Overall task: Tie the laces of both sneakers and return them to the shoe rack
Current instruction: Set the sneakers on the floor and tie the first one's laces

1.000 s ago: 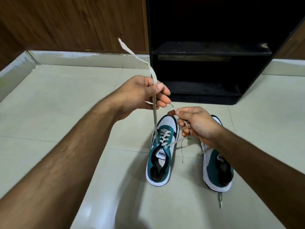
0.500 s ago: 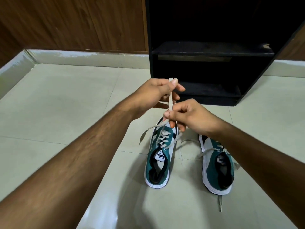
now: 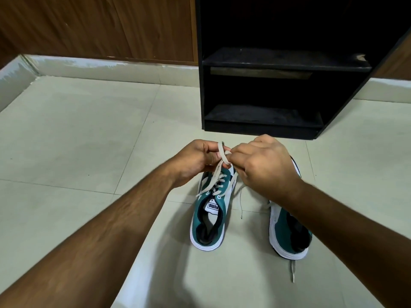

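Two teal and white sneakers stand on the tiled floor, toes pointing away from me. Above the toe of the left sneaker (image 3: 210, 216) my left hand (image 3: 195, 158) pinches a loop of its beige lace (image 3: 222, 152). My right hand (image 3: 266, 165) holds the other lace end against that loop, fingers curled. The two hands touch over the shoe. The right sneaker (image 3: 287, 230) lies partly under my right forearm, its laces loose, one end (image 3: 293, 272) trailing on the floor behind the heel.
A black shoe rack (image 3: 262, 130) with two bare shelves stands just beyond the sneakers. A wood-panelled wall (image 3: 100, 25) and a pale skirting run along the back. Open tiled floor (image 3: 77, 141) spreads to the left.
My left hand came down from holding the lace stretched high. Both hands met and dropped low over the left sneaker's toe, where the lace is now folded into a loop.
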